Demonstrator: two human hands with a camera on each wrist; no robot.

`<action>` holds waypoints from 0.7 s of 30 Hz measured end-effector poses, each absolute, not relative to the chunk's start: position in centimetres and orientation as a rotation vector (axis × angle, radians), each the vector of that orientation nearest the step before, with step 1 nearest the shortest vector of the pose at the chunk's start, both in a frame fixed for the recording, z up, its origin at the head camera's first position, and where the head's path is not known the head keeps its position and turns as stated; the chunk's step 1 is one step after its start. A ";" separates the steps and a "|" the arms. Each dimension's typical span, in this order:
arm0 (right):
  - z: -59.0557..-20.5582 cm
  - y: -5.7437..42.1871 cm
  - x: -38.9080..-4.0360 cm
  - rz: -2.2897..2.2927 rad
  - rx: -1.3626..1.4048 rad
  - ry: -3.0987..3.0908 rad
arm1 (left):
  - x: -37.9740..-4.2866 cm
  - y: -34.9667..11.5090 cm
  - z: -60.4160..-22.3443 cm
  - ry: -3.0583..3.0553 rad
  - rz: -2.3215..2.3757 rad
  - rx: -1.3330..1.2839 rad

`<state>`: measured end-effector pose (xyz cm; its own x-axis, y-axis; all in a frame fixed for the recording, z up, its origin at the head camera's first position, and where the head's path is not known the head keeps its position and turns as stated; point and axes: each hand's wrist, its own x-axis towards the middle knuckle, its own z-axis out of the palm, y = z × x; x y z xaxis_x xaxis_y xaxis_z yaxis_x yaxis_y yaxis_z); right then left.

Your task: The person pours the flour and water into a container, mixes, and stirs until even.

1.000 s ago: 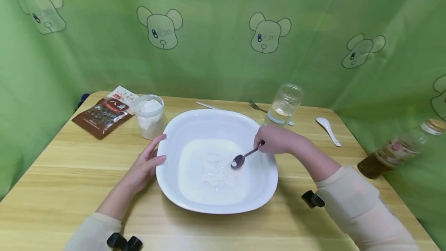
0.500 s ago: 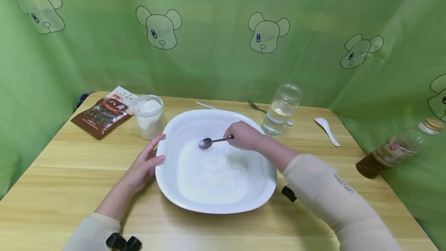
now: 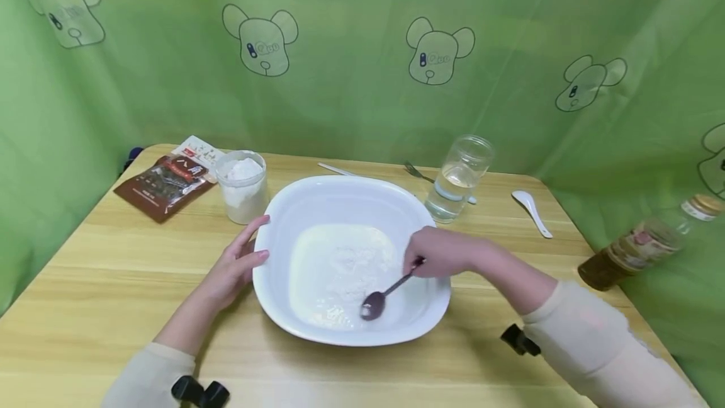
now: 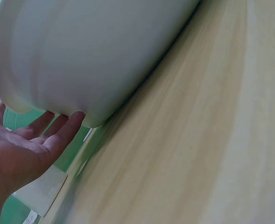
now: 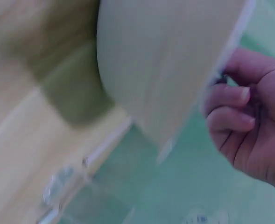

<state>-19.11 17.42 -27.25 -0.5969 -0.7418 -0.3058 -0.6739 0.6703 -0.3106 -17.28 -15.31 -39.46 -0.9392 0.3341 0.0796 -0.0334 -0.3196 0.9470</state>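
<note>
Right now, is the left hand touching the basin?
Touching. The left wrist view shows the left hand with its fingertips against the basin's outer side.

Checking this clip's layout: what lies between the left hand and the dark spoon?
In the head view, the basin's left wall and part of its floor, shiny in places, lie between the left hand and the dark spoon.

The right hand (image 3: 442, 254) swept the spoon (image 3: 372, 306) to the basin's (image 3: 276, 269) near side.
</note>
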 end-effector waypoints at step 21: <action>-29.9 11.8 -21.3 -0.380 -1.134 2.466 | -17.1 -15.2 -39.3 1.669 2.356 0.388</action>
<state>-21.33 11.82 -29.93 -0.5920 -0.7691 -0.2407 -0.6612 0.6343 -0.4006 -17.08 -15.22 -39.32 -0.9389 0.3340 0.0830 -0.0326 -0.3262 0.9447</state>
